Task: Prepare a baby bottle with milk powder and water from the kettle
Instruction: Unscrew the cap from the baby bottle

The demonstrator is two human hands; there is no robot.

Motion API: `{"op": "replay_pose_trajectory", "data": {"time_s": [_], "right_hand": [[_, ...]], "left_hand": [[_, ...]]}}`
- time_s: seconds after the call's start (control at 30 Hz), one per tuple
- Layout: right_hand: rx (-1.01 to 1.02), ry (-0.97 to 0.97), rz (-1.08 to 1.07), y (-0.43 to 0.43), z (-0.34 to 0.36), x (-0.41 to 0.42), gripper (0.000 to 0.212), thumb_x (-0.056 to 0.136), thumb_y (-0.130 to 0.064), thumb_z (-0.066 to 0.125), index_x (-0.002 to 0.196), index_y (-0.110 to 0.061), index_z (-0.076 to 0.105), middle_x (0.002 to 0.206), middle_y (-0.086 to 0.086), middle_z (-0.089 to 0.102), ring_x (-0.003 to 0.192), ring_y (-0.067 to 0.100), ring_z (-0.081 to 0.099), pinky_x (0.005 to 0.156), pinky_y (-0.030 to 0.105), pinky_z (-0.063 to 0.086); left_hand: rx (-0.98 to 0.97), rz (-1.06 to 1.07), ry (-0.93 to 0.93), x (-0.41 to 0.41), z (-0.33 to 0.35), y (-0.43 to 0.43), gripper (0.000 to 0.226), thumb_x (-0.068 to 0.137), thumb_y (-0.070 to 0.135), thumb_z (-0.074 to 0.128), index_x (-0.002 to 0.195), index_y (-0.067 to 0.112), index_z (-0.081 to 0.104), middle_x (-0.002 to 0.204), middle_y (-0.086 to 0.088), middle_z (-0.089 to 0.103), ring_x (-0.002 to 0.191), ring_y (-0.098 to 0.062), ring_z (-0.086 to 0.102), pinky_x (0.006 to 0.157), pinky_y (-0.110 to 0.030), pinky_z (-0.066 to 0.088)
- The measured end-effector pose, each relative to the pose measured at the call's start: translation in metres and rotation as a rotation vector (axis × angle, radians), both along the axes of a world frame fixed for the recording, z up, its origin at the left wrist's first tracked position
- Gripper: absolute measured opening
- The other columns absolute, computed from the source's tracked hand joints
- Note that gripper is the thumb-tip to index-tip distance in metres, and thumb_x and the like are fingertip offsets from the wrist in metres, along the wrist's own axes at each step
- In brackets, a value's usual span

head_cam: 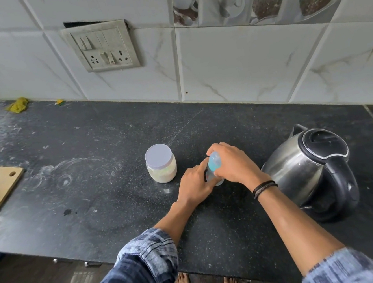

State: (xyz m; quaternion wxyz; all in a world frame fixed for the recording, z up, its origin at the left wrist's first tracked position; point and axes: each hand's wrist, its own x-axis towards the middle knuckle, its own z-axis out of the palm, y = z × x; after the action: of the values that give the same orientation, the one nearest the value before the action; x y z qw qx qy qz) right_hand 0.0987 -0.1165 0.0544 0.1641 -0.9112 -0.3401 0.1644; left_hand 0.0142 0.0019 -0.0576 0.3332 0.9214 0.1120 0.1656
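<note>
Bottle (213, 169) stands on the dark surface (117, 194), w/ both hands on it. Left hand (195, 186) has its grip around the lower part, right hand (231, 162) has its grip closed over the blue top. Jar (161, 163) of white powder, lid on, sits just left of the bottle. Kettle (310, 169), lid shut, sits near on the right

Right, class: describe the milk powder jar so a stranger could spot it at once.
Start at the black speckled stone counter below the white tiled wall. Left of the two hands gripping the blue-topped baby bottle stands a small clear plastic jar. Only it has a flat white lid and pale powder inside.
</note>
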Motion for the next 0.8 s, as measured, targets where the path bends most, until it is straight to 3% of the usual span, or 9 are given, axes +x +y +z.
{"op": "replay_pose_trajectory", "data": {"time_s": [0.1,0.2,0.33,0.4,0.5,0.57,0.67,0.73,0.8], "right_hand": [[0.029,0.014,0.014,-0.0006,0.0049,0.0055,0.066,0.082,-0.025,0.084,0.138,-0.029,0.051,0.132,-0.003,0.049,0.115,0.020,0.054,0.086,0.033,0.049],[0.075,-0.004,-0.047,-0.0005,0.0053,0.0048,0.057,0.086,-0.038,0.081,0.136,-0.027,0.054,0.129,-0.003,0.053,0.113,0.021,0.059,0.082,0.032,0.046],[0.042,-0.017,-0.046,-0.0004,-0.0001,0.0002,0.048,0.084,-0.023,0.083,0.126,-0.022,0.060,0.124,-0.001,0.058,0.112,0.022,0.060,0.085,0.031,0.049],[0.042,0.019,-0.025,-0.0007,0.0027,0.0022,0.058,0.081,-0.018,0.086,0.131,-0.024,0.057,0.130,-0.002,0.057,0.116,0.021,0.058,0.091,0.034,0.051],[0.048,0.033,0.007,-0.0005,0.0067,0.0038,0.076,0.079,-0.029,0.088,0.145,-0.029,0.047,0.138,-0.001,0.052,0.122,0.023,0.054,0.094,0.038,0.050],[0.054,-0.019,-0.019,0.0000,0.0048,0.0017,0.070,0.084,-0.034,0.083,0.145,-0.028,0.048,0.137,0.000,0.052,0.123,0.023,0.056,0.094,0.039,0.051],[0.045,-0.057,-0.012,-0.0001,0.0007,-0.0013,0.055,0.088,-0.019,0.079,0.137,-0.025,0.055,0.132,0.000,0.055,0.121,0.023,0.055,0.095,0.038,0.053],[0.055,-0.018,0.024,-0.0006,0.0041,0.0001,0.072,0.083,-0.010,0.081,0.144,-0.029,0.048,0.137,0.001,0.052,0.125,0.023,0.052,0.098,0.039,0.052],[0.082,-0.009,0.039,-0.0012,0.0099,0.0037,0.090,0.080,-0.013,0.085,0.152,-0.036,0.036,0.143,0.001,0.045,0.127,0.023,0.048,0.097,0.039,0.051]], "left_hand": [[0.002,-0.008,0.013,0.0010,0.0022,-0.0004,0.073,0.090,0.069,0.049,0.147,0.023,0.050,0.097,0.000,0.071,0.080,-0.016,0.056,0.078,-0.034,0.041],[-0.016,-0.009,0.014,0.0003,0.0017,-0.0010,0.073,0.089,0.070,0.047,0.147,0.025,0.050,0.103,0.002,0.072,0.086,-0.021,0.062,0.081,-0.033,0.042],[-0.016,0.002,0.033,-0.0010,0.0012,0.0000,0.073,0.089,0.069,0.048,0.147,0.024,0.049,0.093,0.005,0.067,0.078,-0.012,0.049,0.080,-0.034,0.041],[0.004,-0.002,0.035,-0.0006,0.0025,-0.0003,0.075,0.089,0.071,0.046,0.147,0.023,0.049,0.098,0.001,0.071,0.082,-0.016,0.055,0.078,-0.032,0.039],[-0.004,-0.010,0.014,-0.0002,0.0027,-0.0007,0.072,0.090,0.069,0.047,0.145,0.023,0.051,0.100,0.001,0.072,0.086,-0.018,0.061,0.079,-0.030,0.039],[-0.014,-0.014,0.019,-0.0003,0.0023,-0.0009,0.069,0.091,0.066,0.050,0.146,0.024,0.050,0.101,0.000,0.072,0.086,-0.018,0.060,0.081,-0.033,0.042],[-0.013,-0.010,0.036,-0.0009,0.0014,-0.0004,0.071,0.091,0.067,0.049,0.147,0.024,0.048,0.098,0.000,0.071,0.081,-0.013,0.054,0.081,-0.036,0.045],[-0.001,-0.011,0.033,-0.0009,0.0021,-0.0007,0.074,0.090,0.070,0.047,0.147,0.023,0.049,0.099,0.000,0.071,0.082,-0.017,0.057,0.079,-0.036,0.045],[0.008,-0.013,0.017,-0.0006,0.0021,-0.0010,0.074,0.090,0.071,0.046,0.145,0.023,0.051,0.100,-0.001,0.072,0.085,-0.019,0.060,0.077,-0.035,0.044]]}}
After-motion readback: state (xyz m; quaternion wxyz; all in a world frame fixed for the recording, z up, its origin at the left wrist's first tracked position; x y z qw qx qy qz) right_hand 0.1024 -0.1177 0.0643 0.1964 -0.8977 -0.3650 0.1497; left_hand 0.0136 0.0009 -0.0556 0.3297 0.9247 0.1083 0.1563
